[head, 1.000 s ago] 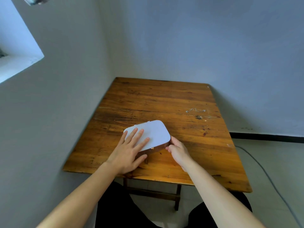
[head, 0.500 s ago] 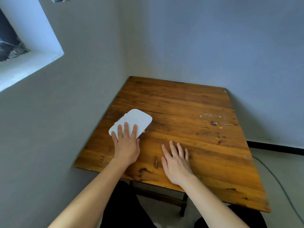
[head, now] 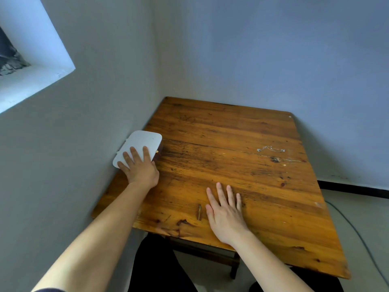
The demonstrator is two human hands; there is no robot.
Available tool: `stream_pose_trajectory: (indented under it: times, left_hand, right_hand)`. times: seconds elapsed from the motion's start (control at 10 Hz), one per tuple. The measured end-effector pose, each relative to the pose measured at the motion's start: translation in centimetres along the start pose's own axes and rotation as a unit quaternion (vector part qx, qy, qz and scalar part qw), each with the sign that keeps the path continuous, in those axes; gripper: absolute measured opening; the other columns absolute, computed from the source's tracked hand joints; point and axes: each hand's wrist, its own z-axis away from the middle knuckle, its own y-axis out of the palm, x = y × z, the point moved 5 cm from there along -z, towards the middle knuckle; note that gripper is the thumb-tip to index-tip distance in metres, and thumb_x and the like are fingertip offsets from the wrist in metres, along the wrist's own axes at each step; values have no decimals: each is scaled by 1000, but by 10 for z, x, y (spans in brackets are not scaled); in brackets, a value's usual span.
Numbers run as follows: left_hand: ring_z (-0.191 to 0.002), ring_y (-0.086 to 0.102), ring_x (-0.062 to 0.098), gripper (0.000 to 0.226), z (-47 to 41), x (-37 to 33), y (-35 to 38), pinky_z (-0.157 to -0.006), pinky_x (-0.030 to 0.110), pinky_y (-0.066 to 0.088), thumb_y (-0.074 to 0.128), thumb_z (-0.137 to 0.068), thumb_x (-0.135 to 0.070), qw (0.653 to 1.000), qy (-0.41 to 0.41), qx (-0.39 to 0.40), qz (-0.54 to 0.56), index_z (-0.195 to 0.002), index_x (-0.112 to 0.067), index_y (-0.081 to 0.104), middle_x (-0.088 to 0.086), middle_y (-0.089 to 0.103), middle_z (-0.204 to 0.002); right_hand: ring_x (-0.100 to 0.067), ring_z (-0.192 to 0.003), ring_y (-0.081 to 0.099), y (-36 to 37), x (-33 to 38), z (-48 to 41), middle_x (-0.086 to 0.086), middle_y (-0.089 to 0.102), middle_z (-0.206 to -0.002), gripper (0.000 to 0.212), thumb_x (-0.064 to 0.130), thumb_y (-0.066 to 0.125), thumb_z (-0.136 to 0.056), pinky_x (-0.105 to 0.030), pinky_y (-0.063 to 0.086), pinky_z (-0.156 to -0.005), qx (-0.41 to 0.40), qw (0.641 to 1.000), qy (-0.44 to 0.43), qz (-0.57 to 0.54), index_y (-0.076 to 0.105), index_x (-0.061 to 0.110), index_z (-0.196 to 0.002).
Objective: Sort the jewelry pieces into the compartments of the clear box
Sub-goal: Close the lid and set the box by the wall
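A box with a closed white lid [head: 141, 145] sits at the left edge of the wooden table [head: 231, 133], against the wall. My left hand [head: 140, 168] lies flat on the near part of the lid, fingers spread. My right hand [head: 226, 213] rests palm down on the table near the front edge, holding nothing. A thin silver chain [head: 270, 149] lies on the table at the far right, well away from both hands. The inside of the box is hidden by the lid.
Grey walls close in the table on the left and at the back. A dark knot or sliver [head: 199, 211] marks the wood just left of my right hand. A cable [head: 357, 230] runs on the floor at the right.
My left hand has pushed the box from the table's middle to the left edge by the wall. My right hand left the box and came down flat on the table.
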Motion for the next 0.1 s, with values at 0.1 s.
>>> stream_pose_trajectory:
  times: [0.1]
  left_hand:
    - [-149, -12, 44, 65, 1, 0, -4, -118, 63, -4, 27, -103, -41, 1000, -5, -18, 7, -157, -20, -4, 20, -11, -164]
  right_hand:
    - [-33, -148, -26, 0, 0, 0, -1, -24, -163, 60, 54, 7, -102, -51, -21, -114, -8, 1000, -2, -12, -9, 35, -157]
